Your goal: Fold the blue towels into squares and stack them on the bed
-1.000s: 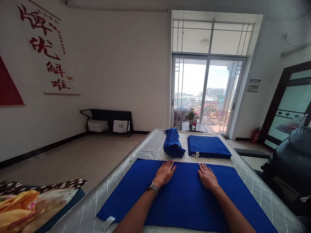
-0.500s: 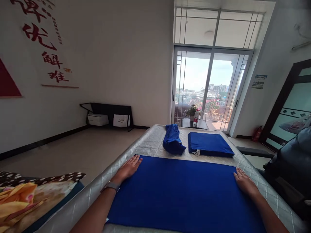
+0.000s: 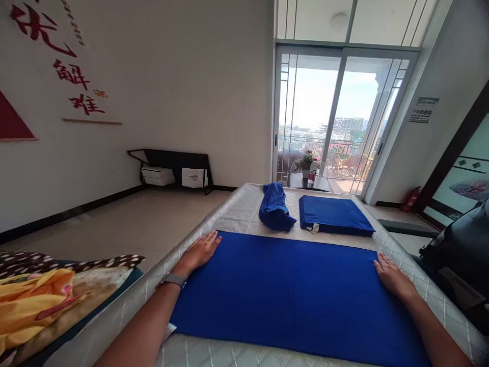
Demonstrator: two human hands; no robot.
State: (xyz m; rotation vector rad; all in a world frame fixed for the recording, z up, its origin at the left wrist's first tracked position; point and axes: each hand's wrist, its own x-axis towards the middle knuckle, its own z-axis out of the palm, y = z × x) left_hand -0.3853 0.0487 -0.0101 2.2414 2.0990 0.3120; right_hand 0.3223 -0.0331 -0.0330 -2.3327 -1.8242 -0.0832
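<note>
Blue cloth (image 3: 282, 295) lies seemingly smoothed, your left hand (image 3: 200, 251) and right hand (image 3: 395, 278) having swept from its middle to opposite ends, fingers (image 3: 210, 241) extended, clamping nothing.

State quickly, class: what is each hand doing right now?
Left hand: open, palm down at the far left corner of the blue cloth.
Right hand: open, palm down at its far right corner.

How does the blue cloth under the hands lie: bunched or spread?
Spread: the cloth is smooth, its edges straight. Whether doubled, cannot tell.
</note>
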